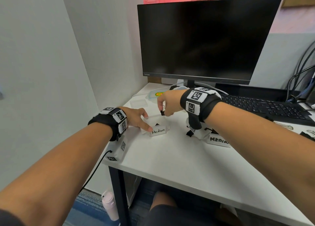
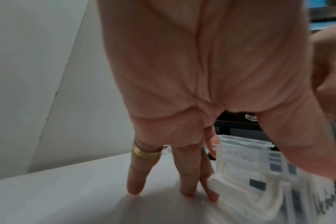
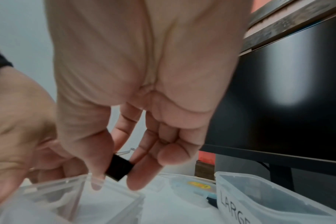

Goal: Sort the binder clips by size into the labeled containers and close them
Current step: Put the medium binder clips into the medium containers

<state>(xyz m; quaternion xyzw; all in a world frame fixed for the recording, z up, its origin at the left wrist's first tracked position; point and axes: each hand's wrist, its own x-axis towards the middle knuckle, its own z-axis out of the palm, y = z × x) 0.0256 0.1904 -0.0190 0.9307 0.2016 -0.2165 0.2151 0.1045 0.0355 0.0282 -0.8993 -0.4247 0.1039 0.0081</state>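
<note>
Clip (image 3: 119,168), pinched in the right hand (image 1: 168,101), hangs over the open Medium box (image 1: 157,126) steadied by the left hand's (image 1: 135,117) straight fingers, with more clips (image 1: 306,133) lying loose at 3 o'clock and lids (image 1: 139,104) still off.

On the table (image 1: 179,159), the container labelled "Medium" (image 1: 157,127) stands near the left edge, with the left hand (image 1: 134,117) against its left side, fingertips (image 2: 133,188) down on the tabletop. The right hand (image 1: 167,104) hangs above this container's open top, pinching a binder clip (image 3: 119,169) between thumb and fingers. A second labelled container (image 1: 216,138) stands to the right, partly behind the right wrist. Lids (image 1: 139,104) lie behind the containers, the monitor (image 1: 204,41) at the back, the keyboard (image 1: 265,107) to its right front, more clips (image 1: 306,133) at the far right
</note>
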